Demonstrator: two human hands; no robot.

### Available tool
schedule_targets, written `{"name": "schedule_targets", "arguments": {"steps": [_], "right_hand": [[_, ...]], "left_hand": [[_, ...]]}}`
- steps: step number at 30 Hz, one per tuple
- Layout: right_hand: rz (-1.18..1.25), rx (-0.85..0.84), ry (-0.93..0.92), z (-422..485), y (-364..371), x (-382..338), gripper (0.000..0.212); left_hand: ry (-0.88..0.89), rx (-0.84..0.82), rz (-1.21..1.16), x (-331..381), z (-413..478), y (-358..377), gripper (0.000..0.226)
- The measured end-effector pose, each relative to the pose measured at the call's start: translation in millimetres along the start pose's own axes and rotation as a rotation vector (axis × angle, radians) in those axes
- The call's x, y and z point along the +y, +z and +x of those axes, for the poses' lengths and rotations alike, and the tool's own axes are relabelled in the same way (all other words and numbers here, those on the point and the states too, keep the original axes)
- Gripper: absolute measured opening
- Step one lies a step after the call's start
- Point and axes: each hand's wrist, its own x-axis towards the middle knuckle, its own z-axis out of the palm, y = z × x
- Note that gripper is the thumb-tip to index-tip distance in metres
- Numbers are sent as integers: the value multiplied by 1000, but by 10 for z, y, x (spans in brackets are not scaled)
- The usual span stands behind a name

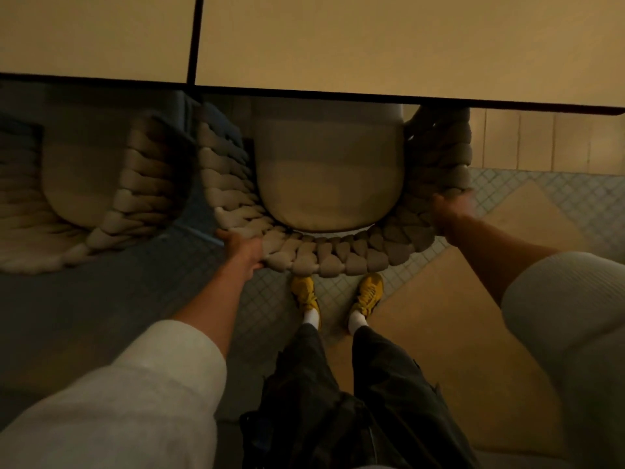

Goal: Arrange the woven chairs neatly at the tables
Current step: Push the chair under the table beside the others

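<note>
A woven chair (pixel 338 255) with a thick braided beige backrest and a pale seat cushion (pixel 324 184) stands right in front of me, its seat front tucked under the table's edge (pixel 372 94). My left hand (pixel 241 247) grips the left end of the curved backrest. My right hand (pixel 446 211) grips the right end; it is blurred. A second woven chair (pixel 111 201) of the same kind stands to the left, also partly under a table (pixel 94 38).
Two beige tabletops meet at a dark seam (pixel 193 38) above the chairs. The floor is small mosaic tiles with larger tan slabs (pixel 473 299) on the right. My feet in yellow shoes (pixel 338 296) stand just behind the chair back.
</note>
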Motion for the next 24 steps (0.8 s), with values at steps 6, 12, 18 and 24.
{"name": "schedule_targets", "arguments": {"steps": [6, 12, 18, 24], "right_hand": [[-35, -72, 9, -64, -114, 299, 68], [-10, 25, 137, -255, -124, 637, 59], [-18, -24, 156, -316, -185, 734, 65], [-46, -55, 155, -340, -162, 733, 68]], "left_hand": [[45, -26, 66, 16, -156, -30, 72], [82, -33, 168, 32, -344, -54, 71], [120, -37, 192, 45, -492, -69, 58], [103, -43, 220, 5, -422, -147, 69]]}}
